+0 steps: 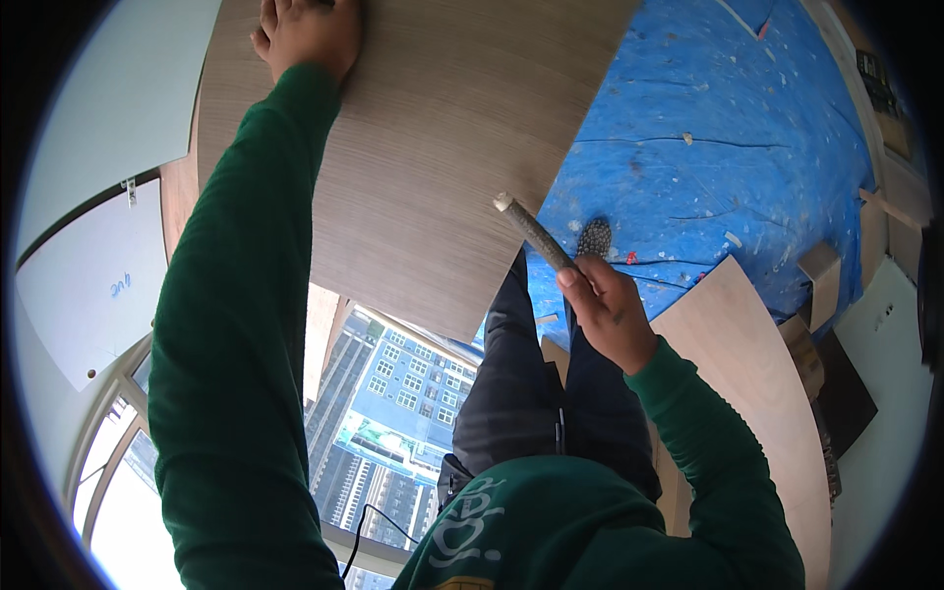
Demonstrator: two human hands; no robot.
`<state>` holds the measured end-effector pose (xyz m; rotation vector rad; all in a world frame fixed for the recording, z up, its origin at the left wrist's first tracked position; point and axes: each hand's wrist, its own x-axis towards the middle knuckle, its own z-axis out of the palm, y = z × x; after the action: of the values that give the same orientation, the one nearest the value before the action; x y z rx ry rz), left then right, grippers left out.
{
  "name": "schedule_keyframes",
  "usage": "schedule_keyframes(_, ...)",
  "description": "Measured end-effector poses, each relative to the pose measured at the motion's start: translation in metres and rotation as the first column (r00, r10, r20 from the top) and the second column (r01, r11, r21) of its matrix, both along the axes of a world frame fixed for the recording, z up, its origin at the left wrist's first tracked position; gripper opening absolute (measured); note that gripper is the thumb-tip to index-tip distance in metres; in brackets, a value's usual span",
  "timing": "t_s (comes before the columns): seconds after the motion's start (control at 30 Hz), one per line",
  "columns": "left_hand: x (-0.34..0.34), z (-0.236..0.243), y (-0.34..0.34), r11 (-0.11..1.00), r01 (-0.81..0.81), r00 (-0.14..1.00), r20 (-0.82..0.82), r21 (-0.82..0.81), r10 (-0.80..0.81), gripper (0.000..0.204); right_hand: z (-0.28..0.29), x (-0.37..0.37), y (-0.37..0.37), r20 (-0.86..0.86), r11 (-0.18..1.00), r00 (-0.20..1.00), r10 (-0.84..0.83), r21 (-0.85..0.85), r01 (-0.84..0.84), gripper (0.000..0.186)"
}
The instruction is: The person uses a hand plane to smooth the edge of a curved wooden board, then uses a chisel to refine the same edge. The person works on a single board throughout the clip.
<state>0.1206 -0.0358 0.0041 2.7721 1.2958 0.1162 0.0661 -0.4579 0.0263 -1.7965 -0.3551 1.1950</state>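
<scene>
My left hand (313, 37) rests at the far end of a wood-grain panel (433, 128), its fingers curled and partly cut off by the picture's upper edge. A bit of something dark shows by those fingers; I cannot make out what it is. In my right hand (612, 313) is a dark, round stick-like handle (536, 234) with a worn, pale tip. Its tip points up and left, over the panel's right edge. The fist hides the other end. Both arms are in green sleeves.
Stained blue sheeting (708, 138) covers the floor at the right, where a shoe (594, 239) shows. A pale wooden board (752, 344) lies near my right arm. White panels (98, 275) stand at the left. Below, a window (393, 393) shows buildings; a black cable (379, 511) hangs there.
</scene>
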Motion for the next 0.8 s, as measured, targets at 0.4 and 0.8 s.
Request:
schedule_keyframes(0.4, 0.005, -0.006, 0.008, 0.999, 0.01, 0.999, 0.05, 0.037, -0.012, 0.073, -0.017, -0.02, -0.011, 0.23, 0.998, 0.972, 0.046, -0.042, -0.037, 0.037)
schedule_keyframes(0.8, 0.007, -0.002, 0.006, 1.0, 0.006, 0.999, 0.033, 0.002, -0.006, 0.074, -0.025, 0.001, 0.034, 0.219, 0.987, 0.962, -0.162, 0.027, 0.16, 0.043)
